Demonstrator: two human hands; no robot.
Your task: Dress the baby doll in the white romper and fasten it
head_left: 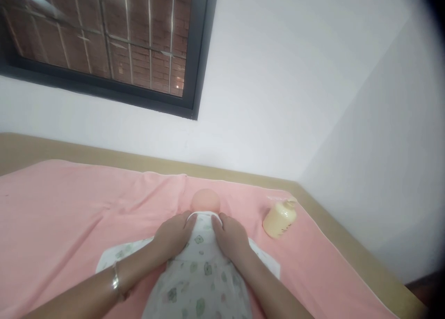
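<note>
A white baby garment [198, 268] with a green print lies in front of me, its sleeves spread to both sides. My left hand [175, 233] grips the left side of its neck opening, thumb on top of the cloth. On the opposite side of that opening, my right hand [232, 235] holds the edge in the same way. Just beyond the neckline shows a smooth, round, skin-coloured doll's head [206, 200], partly covered by the garment. Whatever else lies under the cloth is hidden. A silver bracelet [115, 277] circles my left wrist.
A pale yellow baby bottle [280, 218] lies on its side to the right of my right hand. Beneath everything spreads a pink blanket [86, 207] over a tan surface [114, 156]. A white wall [271, 78] and a dark-framed, barred window [194, 54] stand behind.
</note>
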